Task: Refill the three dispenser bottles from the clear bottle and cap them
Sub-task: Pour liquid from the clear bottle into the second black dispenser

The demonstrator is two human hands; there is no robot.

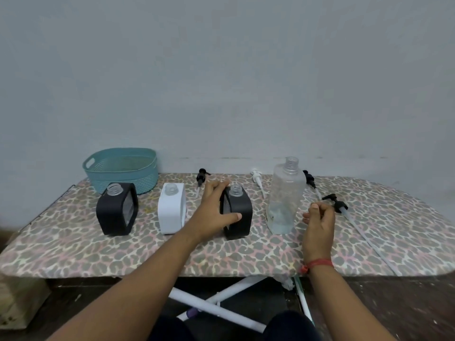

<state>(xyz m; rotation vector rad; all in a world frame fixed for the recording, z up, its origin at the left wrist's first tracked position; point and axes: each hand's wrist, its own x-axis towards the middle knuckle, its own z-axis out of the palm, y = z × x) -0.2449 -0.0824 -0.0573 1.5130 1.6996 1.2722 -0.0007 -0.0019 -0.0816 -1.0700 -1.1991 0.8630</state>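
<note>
No writing, label, brand or number can be read anywhere here. The three dispenser bottles (172, 210) and the clear bottle (285, 195) show plain surfaces.

Under the left hand (211, 212) stands a black dispenser bottle (240, 214); left of that hand are a white one (171, 211) and another black one (115, 212). The worktop (246, 252) is leopard-patterned in grey, pink and cream. Far left of the hand sits a teal basket (123, 168). A red thread band (317, 264) circles the right wrist.
</note>
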